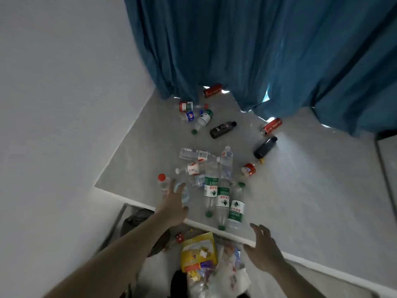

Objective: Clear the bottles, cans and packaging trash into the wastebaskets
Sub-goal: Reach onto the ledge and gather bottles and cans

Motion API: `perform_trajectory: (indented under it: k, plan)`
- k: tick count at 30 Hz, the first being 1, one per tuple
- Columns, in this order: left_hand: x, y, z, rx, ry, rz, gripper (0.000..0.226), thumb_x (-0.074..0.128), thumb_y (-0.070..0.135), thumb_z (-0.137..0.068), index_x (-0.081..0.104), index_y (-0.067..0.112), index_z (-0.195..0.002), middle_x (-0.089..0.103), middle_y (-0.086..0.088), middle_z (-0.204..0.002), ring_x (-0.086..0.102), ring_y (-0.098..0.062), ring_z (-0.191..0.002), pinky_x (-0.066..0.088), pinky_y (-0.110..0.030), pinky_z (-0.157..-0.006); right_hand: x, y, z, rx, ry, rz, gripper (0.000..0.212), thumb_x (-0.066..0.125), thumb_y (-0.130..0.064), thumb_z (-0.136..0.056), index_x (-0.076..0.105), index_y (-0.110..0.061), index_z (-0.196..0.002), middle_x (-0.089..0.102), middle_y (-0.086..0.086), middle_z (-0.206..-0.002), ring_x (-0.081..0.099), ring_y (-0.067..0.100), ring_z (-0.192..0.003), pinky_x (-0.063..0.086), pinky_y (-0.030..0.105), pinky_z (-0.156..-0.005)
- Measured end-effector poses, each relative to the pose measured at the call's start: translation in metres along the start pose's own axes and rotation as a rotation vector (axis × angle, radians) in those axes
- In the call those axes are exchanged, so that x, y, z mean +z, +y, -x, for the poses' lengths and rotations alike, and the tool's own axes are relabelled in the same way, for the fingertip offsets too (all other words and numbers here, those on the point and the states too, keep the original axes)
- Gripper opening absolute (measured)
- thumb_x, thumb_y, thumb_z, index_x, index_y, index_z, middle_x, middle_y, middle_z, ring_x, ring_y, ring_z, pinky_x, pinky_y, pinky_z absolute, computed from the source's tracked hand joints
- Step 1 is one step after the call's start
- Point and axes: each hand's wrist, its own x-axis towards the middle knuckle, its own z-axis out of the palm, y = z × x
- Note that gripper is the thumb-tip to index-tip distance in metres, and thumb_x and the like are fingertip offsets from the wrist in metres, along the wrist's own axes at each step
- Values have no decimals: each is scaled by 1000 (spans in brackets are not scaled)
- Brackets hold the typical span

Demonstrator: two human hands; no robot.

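Several empty plastic bottles lie scattered on the grey table [300, 201]. Three green-labelled bottles [223, 198] lie side by side near the front edge. My left hand [175, 204] is over the table with fingers spread, touching a clear bottle with a light blue label [184, 191]; a red-capped bottle [163, 182] lies just left of it. My right hand [263, 247] hovers open at the table's front edge, holding nothing. Below the edge stands a wastebasket [206, 265] filled with yellow packaging and clear plastic.
Farther back lie red cans [272, 125], two dark bottles [222, 129] and a small red cup [248, 169]. A second bin with a black bag [137, 220] sits under the table's left corner. Blue curtains [257, 50] hang behind; a white wall stands to the left.
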Motion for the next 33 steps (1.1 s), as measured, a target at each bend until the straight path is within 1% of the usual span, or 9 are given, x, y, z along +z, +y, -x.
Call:
perform_trajectory:
  k: [4,9,15,19,21,24,29,31,33]
  plan:
    - [35,-28,-46,-8,33,-24,76,63,30,-94,20,36,-156,-10,5,-167,47,-39,-136,50,-47,-104,24,-7,-53,71,65,-89,76,63,-45,-94,24,-31,-157,14,4,-166,40,34,-142,44,43,-110]
    - [80,-48,-69,138,253,16,48,61,11,-95,46,35,-134,20,-1,-154,63,-33,-109,57,-38,-93,62,-4,-120,79,71,-41,67,62,-35,-96,30,-35,-155,8,2,-167,34,33,-145,45,42,-108]
    - [91,-58,-85,132,345,23,47,57,7,-97,43,36,-130,22,-1,-152,67,-29,-90,63,-35,-76,93,1,-167,115,41,-81,66,64,-27,-93,37,-37,-152,9,4,-164,43,35,-137,46,43,-106]
    - [92,-62,-82,146,360,-9,44,61,7,-96,46,31,-130,25,-5,-152,68,-31,-94,63,-35,-79,92,19,-179,180,31,-131,58,68,-17,-88,52,-30,-143,15,7,-157,49,34,-128,47,39,-107]
    - [90,-60,-79,150,356,-14,44,62,5,-96,47,29,-129,26,-7,-152,67,-32,-96,63,-34,-82,82,29,-181,204,-1,-155,57,67,-13,-88,55,-29,-140,22,9,-151,49,34,-124,46,36,-106]
    - [81,-54,-74,106,344,21,35,57,6,-98,51,29,-124,29,-6,-151,67,-28,-98,58,-27,-84,63,44,-171,248,0,-170,51,68,-19,-87,57,-36,-134,32,12,-140,48,34,-117,47,33,-100]
    - [57,-31,-26,74,419,75,25,57,2,-96,61,21,-112,42,0,-136,67,-26,-92,61,-39,-78,17,64,-111,223,73,-228,39,71,-27,-89,53,-42,-120,42,13,-128,45,31,-106,42,29,-85]
    - [47,-7,12,54,459,113,27,55,0,-95,62,18,-113,43,-1,-134,65,-24,-88,59,-39,-73,-3,73,-77,200,100,-300,38,72,-29,-88,51,-41,-117,49,14,-125,53,33,-105,45,29,-79]
    - [42,21,56,45,495,148,29,56,-2,-93,64,16,-115,45,-1,-132,63,-22,-87,56,-36,-73,-18,85,-42,188,112,-410,47,74,-33,-85,51,-34,-125,56,14,-121,60,32,-100,54,35,-78]
